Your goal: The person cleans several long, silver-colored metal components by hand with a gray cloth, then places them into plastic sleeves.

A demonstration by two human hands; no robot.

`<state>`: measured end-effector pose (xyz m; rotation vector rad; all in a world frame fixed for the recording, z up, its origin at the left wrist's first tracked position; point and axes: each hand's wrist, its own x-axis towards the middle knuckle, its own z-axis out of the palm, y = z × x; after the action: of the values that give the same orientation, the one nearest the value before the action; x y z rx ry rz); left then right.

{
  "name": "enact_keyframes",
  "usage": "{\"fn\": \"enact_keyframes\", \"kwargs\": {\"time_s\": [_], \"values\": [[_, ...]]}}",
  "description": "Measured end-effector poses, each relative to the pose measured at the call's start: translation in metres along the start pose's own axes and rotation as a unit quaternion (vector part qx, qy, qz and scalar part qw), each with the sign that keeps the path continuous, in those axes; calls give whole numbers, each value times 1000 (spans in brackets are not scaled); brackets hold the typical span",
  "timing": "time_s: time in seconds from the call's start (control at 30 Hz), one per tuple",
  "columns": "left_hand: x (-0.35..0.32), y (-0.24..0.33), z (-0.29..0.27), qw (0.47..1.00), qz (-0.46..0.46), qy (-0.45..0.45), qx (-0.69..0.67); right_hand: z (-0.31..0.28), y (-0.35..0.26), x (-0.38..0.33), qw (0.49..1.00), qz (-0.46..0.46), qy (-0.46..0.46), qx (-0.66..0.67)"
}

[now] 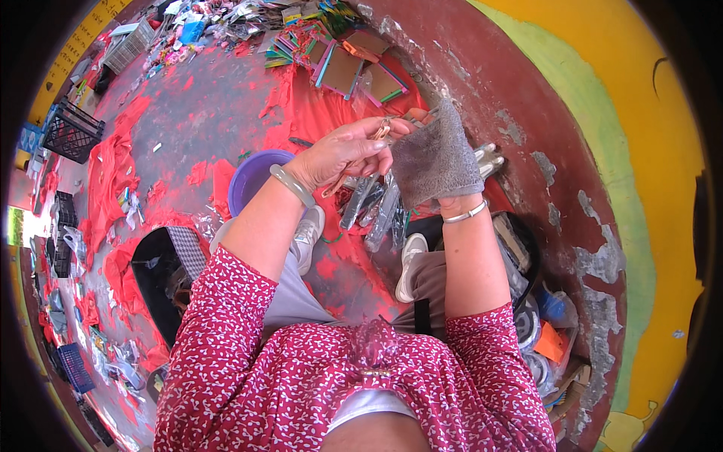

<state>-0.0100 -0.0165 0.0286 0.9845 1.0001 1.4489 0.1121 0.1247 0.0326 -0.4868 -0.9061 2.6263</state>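
1. The left hand (343,151) is raised over the floor (203,113), fingers pressed together and pinching a small, thin metal piece (382,129) between thumb and fingertips. A pale green bangle (291,184) sits on that wrist.
2. The right hand (440,169) is mostly hidden behind a grey cloth (435,160), which it grips from behind; the cloth hangs as a flat flap touching the left fingertips. How the fingers lie under the cloth cannot be told. A silver bracelet (465,215) circles the wrist.
3. The metal piece is held in the air at the cloth's upper left corner, above the person's knees.
4. A purple plastic basin (252,181) stands on the floor just left of the left forearm; its contents are hidden by the arm.
5. Clear plastic packets (376,211) lie on the floor below the hands, between two white shoes (309,233).
6. A black crate (71,132) stands near the floor's left edge; what it holds cannot be made out.
7. A white basket (128,45) stands at the far left corner, among scattered small packets.
8. Framed flat panels with coloured edges (343,68) lie by the wall at the far edge.
9. A black bag (162,271) lies open at the person's left side; a patterned cloth sits at its upper edge.
10. Red cloth pieces (109,162) are strewn across the floor.
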Motion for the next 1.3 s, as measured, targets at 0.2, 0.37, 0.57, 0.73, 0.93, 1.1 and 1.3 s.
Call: {"fn": "enact_keyframes", "kwargs": {"time_s": [0.2,0.37,0.57,0.73,0.93,1.1,1.3], "values": [[2,-5,2,998,37,23,54,4,0,-5,1000,-7,10,15],[5,-7,0,996,45,42,68,6,2,-6,999,-29,2,28],[2,-8,-2,993,58,59,88,-54,2,28,539,-262,-136,-789],[7,-19,-18,986,34,141,84,-40,-10,21,390,-181,7,-903],[3,-14,-24,982,58,174,50,-9,-33,1,99,-150,-137,-974],[2,-11,-25,976,89,190,62,-51,-30,24,151,-250,-50,-955],[2,-12,-32,974,105,201,-10,-14,-33,5,29,-169,-139,-975]]}}
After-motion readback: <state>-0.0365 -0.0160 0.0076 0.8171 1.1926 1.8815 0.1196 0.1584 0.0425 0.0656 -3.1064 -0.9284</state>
